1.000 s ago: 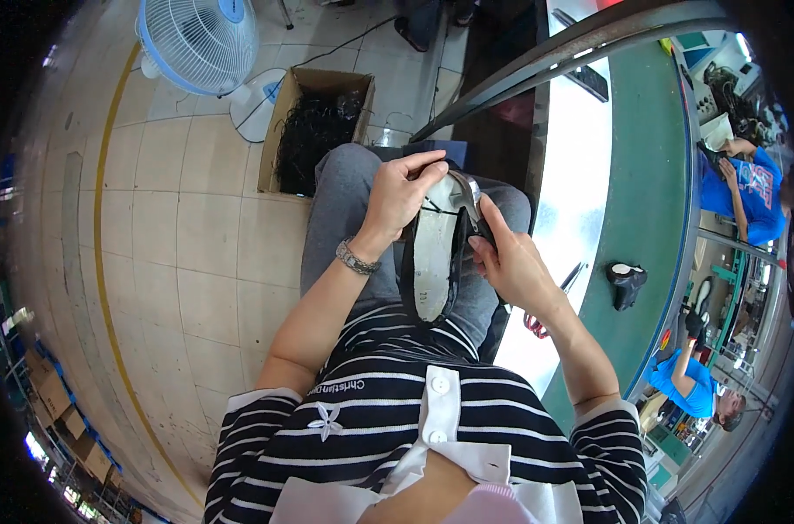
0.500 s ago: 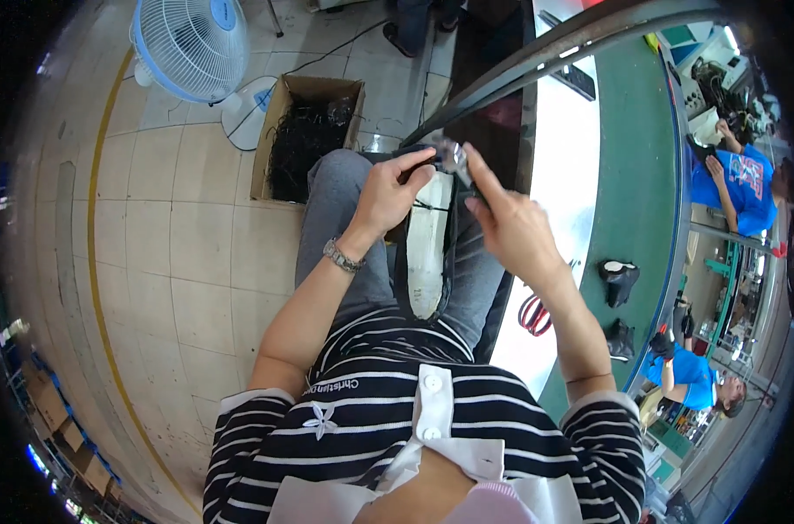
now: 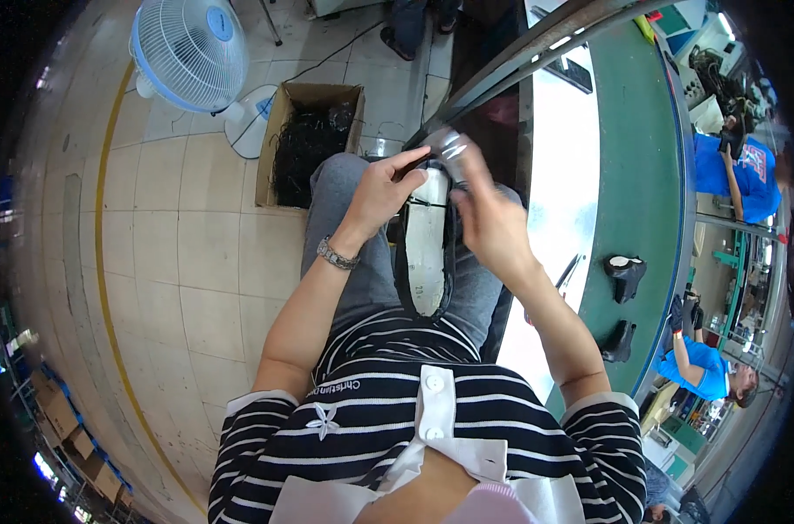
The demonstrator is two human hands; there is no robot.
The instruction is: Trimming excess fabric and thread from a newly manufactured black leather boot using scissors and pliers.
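Across my lap lies a shoe on a last [image 3: 427, 253], its pale sole side facing up, with black upper material around the edge and a black cord across it. My left hand [image 3: 381, 199] pinches the black edge at the shoe's far end with thumb and fingers. My right hand [image 3: 495, 223] is closed round a hand tool with a shiny metal head [image 3: 449, 145], right at that same far end. Motion blurs the tool and fingers, so its exact kind is unclear.
A cardboard box [image 3: 264, 166] of black scraps and a fan [image 3: 192, 52] stand on the floor. To the right are a white tabletop [image 3: 554, 192] and a green belt [image 3: 628, 166] bearing black shoes [image 3: 624, 278]. A metal bar [image 3: 510, 65] slants ahead. Co-workers [image 3: 738, 179] sit beyond.
My right hand and the tool have shifted left, closer over the shoe's far end. My left hand keeps its pinch there. A co-worker's hands at the far right have moved.
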